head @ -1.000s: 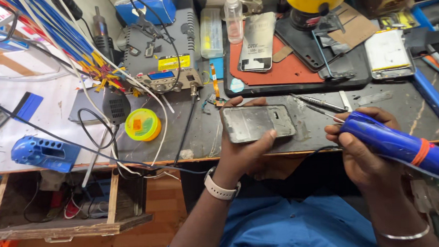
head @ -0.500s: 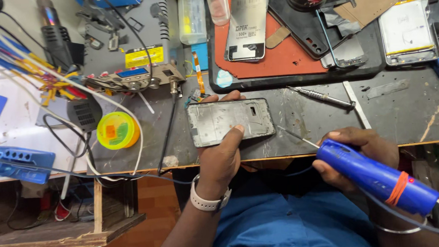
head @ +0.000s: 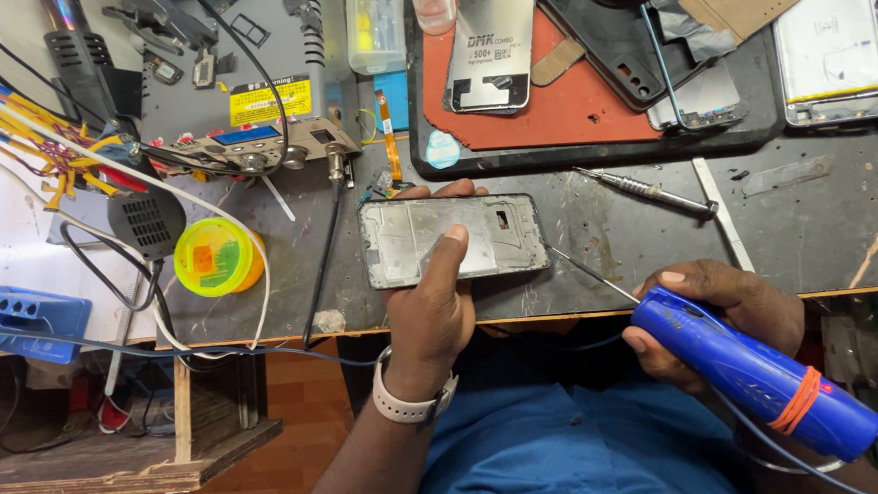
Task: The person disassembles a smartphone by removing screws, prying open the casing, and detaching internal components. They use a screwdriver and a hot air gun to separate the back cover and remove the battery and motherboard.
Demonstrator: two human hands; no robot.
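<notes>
A grey phone frame [head: 478,233] lies flat on the dark bench near its front edge. My left hand [head: 435,302] grips its near edge, thumb pressed on its top face, fingertips showing behind its far edge. My right hand [head: 715,308] holds a thick blue powered tool [head: 756,376] with an orange band. The tool's thin metal tip [head: 582,268] points left and ends close to the frame's right corner.
A screwdriver [head: 644,189] and a thin metal strip [head: 723,212] lie right of the frame. Behind it sit a dark tray with a red mat [head: 572,110], phone backs and a battery [head: 834,51]. At left are a yellow tape roll [head: 214,257], a grey station [head: 241,97] and many cables.
The view has shifted and come closer to the bench. My right hand has brought the blue tool's tip nearer the frame's right corner. My left hand keeps its hold on the frame.
</notes>
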